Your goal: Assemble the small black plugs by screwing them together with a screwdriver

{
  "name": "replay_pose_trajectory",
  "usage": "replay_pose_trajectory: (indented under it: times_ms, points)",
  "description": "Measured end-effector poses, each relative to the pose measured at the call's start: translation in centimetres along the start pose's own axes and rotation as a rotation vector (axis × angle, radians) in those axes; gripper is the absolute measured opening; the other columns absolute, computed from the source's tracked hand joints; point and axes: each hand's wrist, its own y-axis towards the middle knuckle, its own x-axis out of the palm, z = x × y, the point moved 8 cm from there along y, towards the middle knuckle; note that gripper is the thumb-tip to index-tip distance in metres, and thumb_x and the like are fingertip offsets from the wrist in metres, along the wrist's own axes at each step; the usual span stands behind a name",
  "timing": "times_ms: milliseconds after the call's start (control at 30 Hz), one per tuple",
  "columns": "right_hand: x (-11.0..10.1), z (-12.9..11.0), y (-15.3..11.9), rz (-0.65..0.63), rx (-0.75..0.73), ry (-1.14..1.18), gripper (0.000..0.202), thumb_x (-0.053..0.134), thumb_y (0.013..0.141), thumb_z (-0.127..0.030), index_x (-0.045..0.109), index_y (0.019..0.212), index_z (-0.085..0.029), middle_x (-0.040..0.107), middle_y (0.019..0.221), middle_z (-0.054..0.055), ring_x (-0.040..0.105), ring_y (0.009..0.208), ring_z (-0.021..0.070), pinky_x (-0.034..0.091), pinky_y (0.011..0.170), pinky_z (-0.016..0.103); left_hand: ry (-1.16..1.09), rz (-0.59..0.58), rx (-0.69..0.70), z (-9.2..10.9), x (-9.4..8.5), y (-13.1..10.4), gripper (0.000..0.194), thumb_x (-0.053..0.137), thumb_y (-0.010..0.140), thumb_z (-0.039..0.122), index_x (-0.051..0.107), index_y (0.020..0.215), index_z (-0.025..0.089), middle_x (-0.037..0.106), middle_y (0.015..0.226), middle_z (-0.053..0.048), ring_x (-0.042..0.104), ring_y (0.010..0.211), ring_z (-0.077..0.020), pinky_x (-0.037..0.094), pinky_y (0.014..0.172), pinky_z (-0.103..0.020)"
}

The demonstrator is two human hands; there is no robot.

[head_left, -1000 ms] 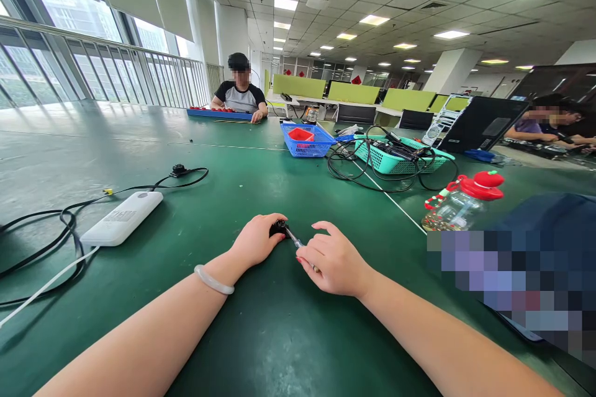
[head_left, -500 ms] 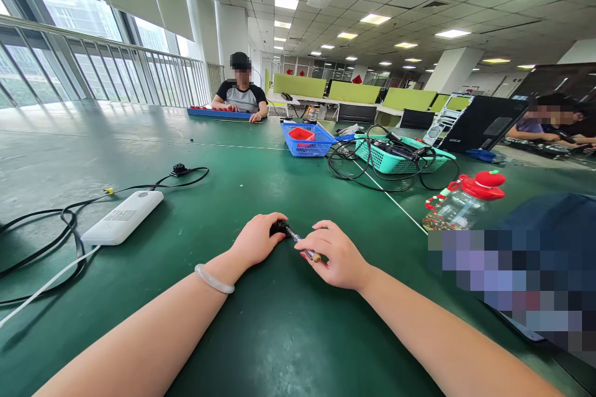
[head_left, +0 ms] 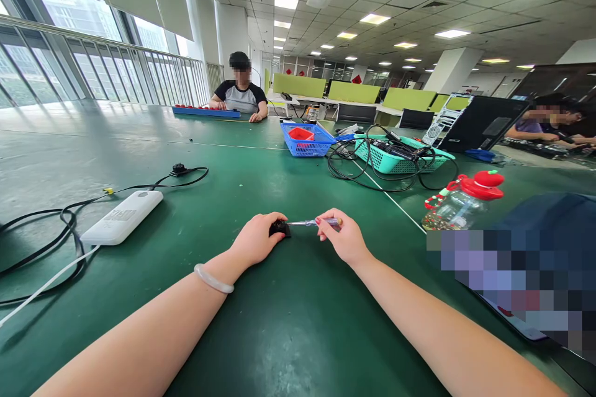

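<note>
A small black part (head_left: 280,227) rests on the green tabletop, its exact kind too small to make out. My left hand (head_left: 257,239) grips it from the left, fingers curled round its far side and thumb in front. In my right hand (head_left: 343,237) is a small screwdriver (head_left: 307,223) with a clear, purplish handle, pinched between thumb and fingers. It lies nearly level, with its shaft pointing left and its tip at the black part; whether it touches a screw there cannot be seen.
On the left are a white power bank (head_left: 123,217) and black cables (head_left: 69,223). Ahead stand a blue basket (head_left: 307,147) and a teal basket (head_left: 391,163) heaped with cables. A red-lidded bottle (head_left: 459,208) is at right. Across the table sits a person (head_left: 239,96) beside a blue tray (head_left: 207,113).
My right hand has moved slightly right and turned the screwdriver from a slant to nearly level. My left hand stays put. Across the table, the blue tray has slid left.
</note>
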Motion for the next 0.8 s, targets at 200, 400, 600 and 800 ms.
replay_pose_trajectory:
  times_ms: [200,400,600,800]
  points:
    - [0.2,1.0,0.4,-0.009,0.071,0.160,0.038,0.068,0.075,-0.055,0.059,0.076,-0.018,0.060,0.060,-0.001,0.054,0.049,0.0115,0.047,0.054,0.027,-0.003,0.002,-0.008,-0.2,0.0,0.0,0.035,0.058,0.082,0.026,0.059,0.117,0.028,0.069,0.104,-0.004,0.061,0.101,-0.0259,0.049,0.089,-0.038]
    - [0.6,0.9,0.1,-0.051,0.085,0.261,0.032,0.071,0.075,-0.051,0.062,0.081,-0.020,0.060,0.063,-0.003,0.056,0.053,0.0120,0.047,0.060,0.029,-0.028,-0.028,0.009,-0.1,0.3,0.0,0.038,0.058,0.081,0.027,0.058,0.119,0.030,0.067,0.106,-0.004,0.062,0.100,-0.0249,0.049,0.089,-0.038]
    - [0.0,2.0,0.7,0.022,0.135,0.376,0.035,0.073,0.073,-0.051,0.058,0.067,-0.020,0.057,0.054,-0.004,0.052,0.047,0.0114,0.044,0.053,0.028,-0.060,-0.117,0.150,1.3,1.1,-0.5,0.042,0.061,0.081,0.029,0.057,0.123,0.030,0.067,0.112,-0.003,0.061,0.103,-0.0236,0.048,0.093,-0.036]
    - [0.0,2.1,0.6,0.054,0.139,0.407,0.038,0.073,0.073,-0.053,0.056,0.065,-0.020,0.056,0.051,-0.004,0.050,0.044,0.0102,0.043,0.051,0.027,-0.094,-0.173,0.232,2.2,1.4,-0.8,0.042,0.060,0.082,0.029,0.056,0.124,0.029,0.066,0.117,-0.002,0.060,0.105,-0.0227,0.046,0.094,-0.034]
